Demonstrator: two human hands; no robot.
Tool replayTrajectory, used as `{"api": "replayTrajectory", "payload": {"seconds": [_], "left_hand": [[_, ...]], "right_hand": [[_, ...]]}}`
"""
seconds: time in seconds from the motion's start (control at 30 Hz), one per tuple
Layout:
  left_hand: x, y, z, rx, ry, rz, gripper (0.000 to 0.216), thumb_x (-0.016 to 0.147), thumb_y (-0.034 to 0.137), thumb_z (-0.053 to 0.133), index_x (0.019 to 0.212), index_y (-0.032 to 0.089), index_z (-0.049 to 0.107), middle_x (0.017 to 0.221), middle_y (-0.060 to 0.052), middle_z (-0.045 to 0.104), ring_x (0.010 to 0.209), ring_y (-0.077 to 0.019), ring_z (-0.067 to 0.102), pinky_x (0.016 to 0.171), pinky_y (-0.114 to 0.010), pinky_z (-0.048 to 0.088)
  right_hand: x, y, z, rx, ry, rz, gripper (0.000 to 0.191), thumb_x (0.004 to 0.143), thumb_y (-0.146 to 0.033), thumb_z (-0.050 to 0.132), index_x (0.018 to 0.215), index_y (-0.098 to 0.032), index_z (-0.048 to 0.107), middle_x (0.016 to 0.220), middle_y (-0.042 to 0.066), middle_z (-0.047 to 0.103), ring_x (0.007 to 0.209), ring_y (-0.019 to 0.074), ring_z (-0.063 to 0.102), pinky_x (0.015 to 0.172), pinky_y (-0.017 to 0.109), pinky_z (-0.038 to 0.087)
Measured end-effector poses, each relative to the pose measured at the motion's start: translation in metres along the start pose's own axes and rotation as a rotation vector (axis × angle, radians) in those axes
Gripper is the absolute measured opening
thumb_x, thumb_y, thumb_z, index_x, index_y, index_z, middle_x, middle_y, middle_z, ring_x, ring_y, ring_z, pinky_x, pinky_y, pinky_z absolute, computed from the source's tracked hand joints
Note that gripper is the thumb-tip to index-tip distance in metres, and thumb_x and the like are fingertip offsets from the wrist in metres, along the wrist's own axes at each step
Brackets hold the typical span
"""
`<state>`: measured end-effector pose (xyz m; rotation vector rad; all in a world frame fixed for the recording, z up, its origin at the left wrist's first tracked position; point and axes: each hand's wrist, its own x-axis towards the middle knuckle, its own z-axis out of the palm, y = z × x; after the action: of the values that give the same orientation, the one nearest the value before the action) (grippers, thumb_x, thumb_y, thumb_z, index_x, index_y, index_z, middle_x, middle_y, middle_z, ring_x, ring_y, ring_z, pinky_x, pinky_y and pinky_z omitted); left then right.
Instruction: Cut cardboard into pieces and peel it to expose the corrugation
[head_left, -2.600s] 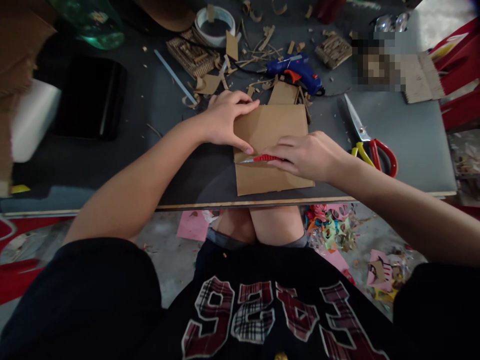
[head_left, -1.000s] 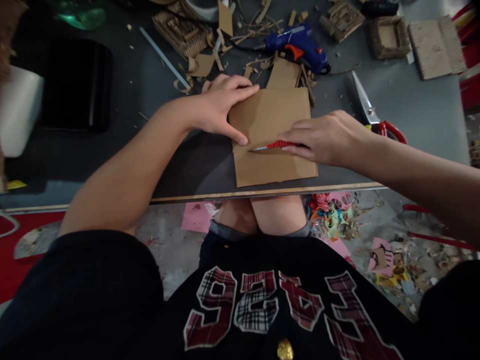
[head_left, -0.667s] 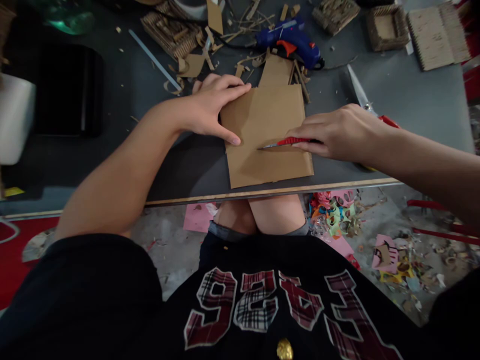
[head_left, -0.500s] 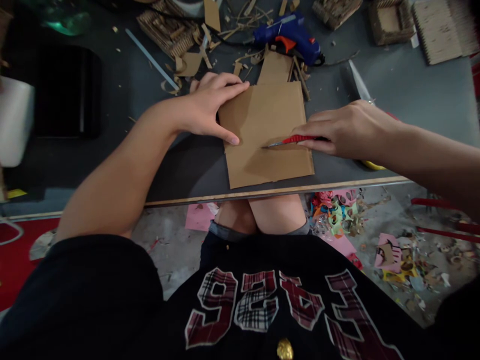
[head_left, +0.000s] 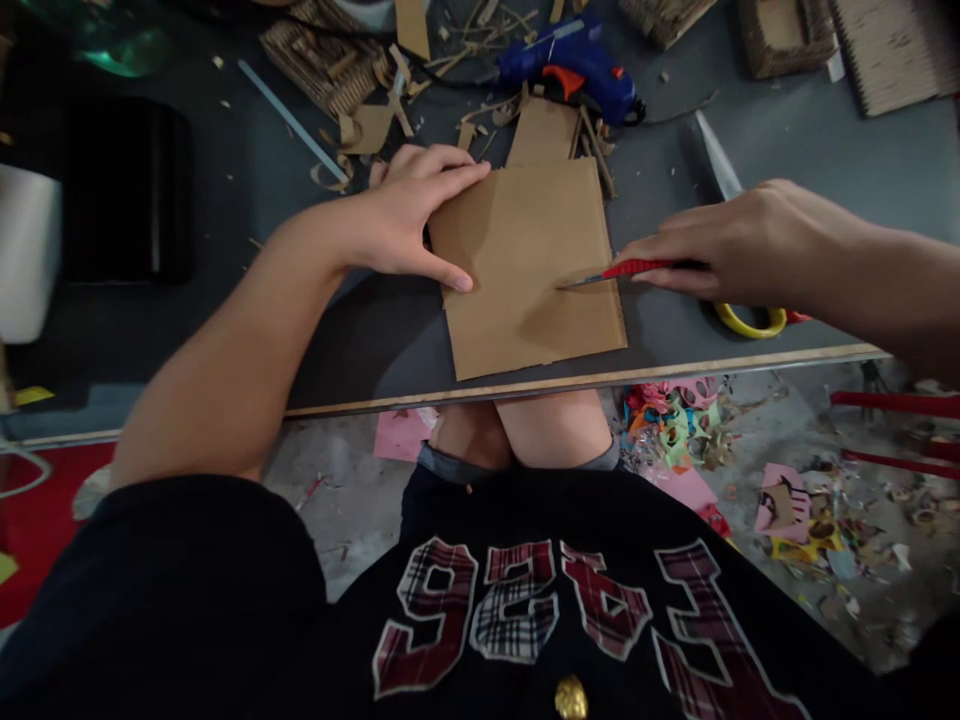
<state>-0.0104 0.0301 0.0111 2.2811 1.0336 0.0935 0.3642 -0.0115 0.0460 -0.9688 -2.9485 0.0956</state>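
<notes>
A brown cardboard sheet (head_left: 525,260) lies flat near the front edge of the grey table (head_left: 225,230). My left hand (head_left: 409,215) presses on its left side, thumb and fingers spread against the sheet. My right hand (head_left: 739,245) is closed on a red-handled craft knife (head_left: 622,271). The blade tip touches the sheet close to its right edge.
Scissors with yellow and red handles (head_left: 739,300) lie under my right wrist. A blue glue gun (head_left: 574,65), cardboard scraps, strips and small woven cardboard pieces (head_left: 322,65) litter the back. A black case (head_left: 127,190) sits at left. Paper scraps cover the floor.
My right hand has drawn the knife rightward across the sheet, from near the left edge to near the right edge. My left hand has kept pressing on the cardboard.
</notes>
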Motion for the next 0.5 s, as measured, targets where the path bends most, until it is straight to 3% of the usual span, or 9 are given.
{"api": "replayTrajectory", "payload": {"seconds": [0.1,0.3,0.43,0.5], "left_hand": [[0.0,0.001,0.0,0.019,-0.001,-0.023,0.127,0.059,0.086,0.066,0.165,0.033,0.021,0.158,0.006,0.044,0.146,-0.0463,0.011,0.122,-0.059,0.0],[0.003,-0.006,0.002,0.013,-0.005,-0.003,0.127,0.056,0.091,0.063,0.164,0.044,0.016,0.16,0.013,0.041,0.147,-0.0486,0.007,0.121,-0.055,-0.008],[0.0,-0.002,0.001,0.033,-0.007,-0.021,0.125,0.059,0.089,0.065,0.164,0.04,0.018,0.16,0.008,0.04,0.147,-0.0466,0.011,0.122,-0.058,0.001],[-0.001,0.005,-0.001,0.044,-0.013,-0.041,0.126,0.061,0.091,0.065,0.164,0.035,0.019,0.159,0.005,0.042,0.148,-0.0449,0.012,0.122,-0.058,0.004]], "right_hand": [[-0.007,0.01,-0.003,0.002,-0.01,0.028,0.072,0.097,-0.073,0.02,0.119,-0.038,0.078,0.084,-0.002,0.08,0.066,0.0079,0.061,0.053,0.031,0.031],[-0.025,0.021,-0.009,0.02,0.004,0.103,0.075,0.093,-0.079,0.02,0.114,-0.038,0.08,0.085,0.001,0.081,0.065,0.011,0.063,0.052,0.031,0.035],[-0.03,0.02,-0.009,0.082,0.003,0.092,0.076,0.091,-0.081,0.021,0.111,-0.038,0.081,0.082,0.002,0.08,0.066,0.0104,0.067,0.048,0.027,0.034],[-0.035,0.018,-0.012,0.086,0.072,0.17,0.071,0.091,-0.08,0.03,0.11,-0.035,0.082,0.084,0.005,0.081,0.068,0.0118,0.07,0.049,0.026,0.038]]}}
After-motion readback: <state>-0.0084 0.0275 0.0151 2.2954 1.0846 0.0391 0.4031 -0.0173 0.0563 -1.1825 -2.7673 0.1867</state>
